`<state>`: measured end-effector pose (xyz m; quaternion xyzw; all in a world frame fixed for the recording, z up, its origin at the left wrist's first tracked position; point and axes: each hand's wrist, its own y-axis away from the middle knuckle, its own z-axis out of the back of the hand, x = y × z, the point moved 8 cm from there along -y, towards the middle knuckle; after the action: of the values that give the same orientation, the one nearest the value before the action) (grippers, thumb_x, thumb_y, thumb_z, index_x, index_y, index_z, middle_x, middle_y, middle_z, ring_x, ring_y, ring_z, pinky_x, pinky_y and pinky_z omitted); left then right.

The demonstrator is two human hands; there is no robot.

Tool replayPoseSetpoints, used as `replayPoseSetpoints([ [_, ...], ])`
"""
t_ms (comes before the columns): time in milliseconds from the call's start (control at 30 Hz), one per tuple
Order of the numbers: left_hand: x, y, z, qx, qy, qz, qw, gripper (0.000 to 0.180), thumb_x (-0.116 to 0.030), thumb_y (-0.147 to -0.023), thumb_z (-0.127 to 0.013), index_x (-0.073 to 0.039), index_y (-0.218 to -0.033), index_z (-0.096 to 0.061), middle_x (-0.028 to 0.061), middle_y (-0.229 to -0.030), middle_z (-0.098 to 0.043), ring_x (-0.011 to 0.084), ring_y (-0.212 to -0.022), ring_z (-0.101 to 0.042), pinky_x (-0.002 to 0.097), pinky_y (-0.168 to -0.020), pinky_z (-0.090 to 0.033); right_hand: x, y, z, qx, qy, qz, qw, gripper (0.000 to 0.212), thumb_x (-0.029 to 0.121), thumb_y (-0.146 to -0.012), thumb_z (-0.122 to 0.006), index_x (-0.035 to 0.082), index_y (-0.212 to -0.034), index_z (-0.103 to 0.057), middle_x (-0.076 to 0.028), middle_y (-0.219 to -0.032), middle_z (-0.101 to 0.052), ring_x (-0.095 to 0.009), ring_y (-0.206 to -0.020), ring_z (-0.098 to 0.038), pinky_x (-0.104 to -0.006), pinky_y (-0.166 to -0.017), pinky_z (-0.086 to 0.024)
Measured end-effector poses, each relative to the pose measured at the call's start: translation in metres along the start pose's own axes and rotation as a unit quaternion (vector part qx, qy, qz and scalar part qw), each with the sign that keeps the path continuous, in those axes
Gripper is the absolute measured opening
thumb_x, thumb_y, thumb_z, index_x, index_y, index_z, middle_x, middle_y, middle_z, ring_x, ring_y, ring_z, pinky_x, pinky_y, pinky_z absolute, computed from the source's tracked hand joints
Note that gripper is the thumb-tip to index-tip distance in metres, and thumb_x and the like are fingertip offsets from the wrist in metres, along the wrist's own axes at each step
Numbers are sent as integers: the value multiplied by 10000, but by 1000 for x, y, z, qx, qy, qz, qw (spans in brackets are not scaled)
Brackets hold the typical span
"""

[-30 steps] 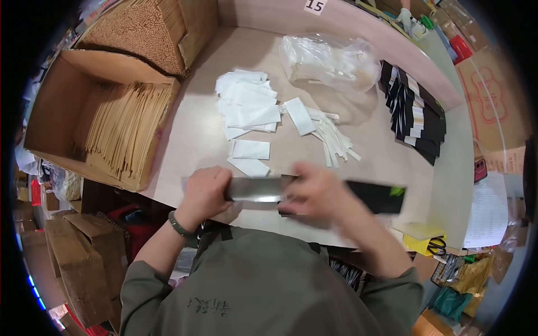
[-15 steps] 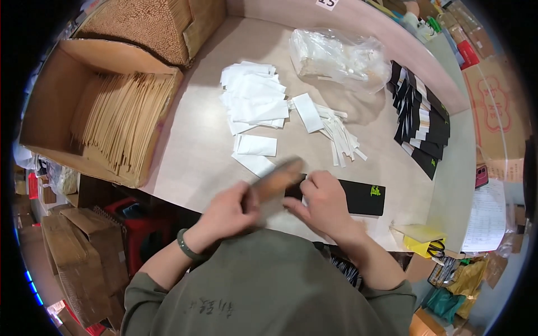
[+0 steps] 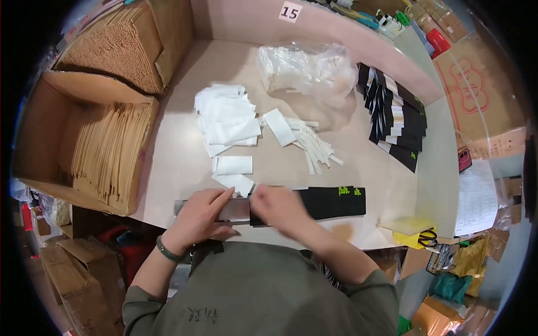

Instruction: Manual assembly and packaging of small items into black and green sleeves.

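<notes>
The left hand (image 3: 199,217), its forearm slanting up from lower left, clasps a shiny metal strip (image 3: 234,210) — fingers over it, thumb at its near edge. The right hand (image 3: 277,207) curls, blurred, over the left end of black sleeves (image 3: 335,204) on the table (image 3: 174,131) — whether pinching, I cannot tell.

From near, above and behind the bare fingers (image 3: 212,197), the head fisheye faces down at a smooth pale tabletop (image 3: 224,63).
</notes>
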<state>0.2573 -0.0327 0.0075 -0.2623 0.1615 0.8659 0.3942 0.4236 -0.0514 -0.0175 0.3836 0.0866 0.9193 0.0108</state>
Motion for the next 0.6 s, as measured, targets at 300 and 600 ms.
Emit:
replayPoseSetpoints([
  [300,189,121,139,-333,-204,314,865,332,-210,-912,-651,10,-1160,-643,190,-1072,-638,362,-946,-625,433,-816,-508,-113,-16,97,-181,152,-110,965,230,268,-829,-699,53,-879,-634,-139,-823,-675,-330,-805,-654,-425,-726,-505],
  [600,218,130,122,-276,-150,359,879,240,-173,-918,-631,-25,-1105,-657,186,-872,-664,359,-819,-644,445,-730,-510,-112,-16,90,-174,138,-123,967,213,275,-861,-681,65,-892,-653,-167,-871,-675,-338,-835,-661,-456,-726,-504],
])
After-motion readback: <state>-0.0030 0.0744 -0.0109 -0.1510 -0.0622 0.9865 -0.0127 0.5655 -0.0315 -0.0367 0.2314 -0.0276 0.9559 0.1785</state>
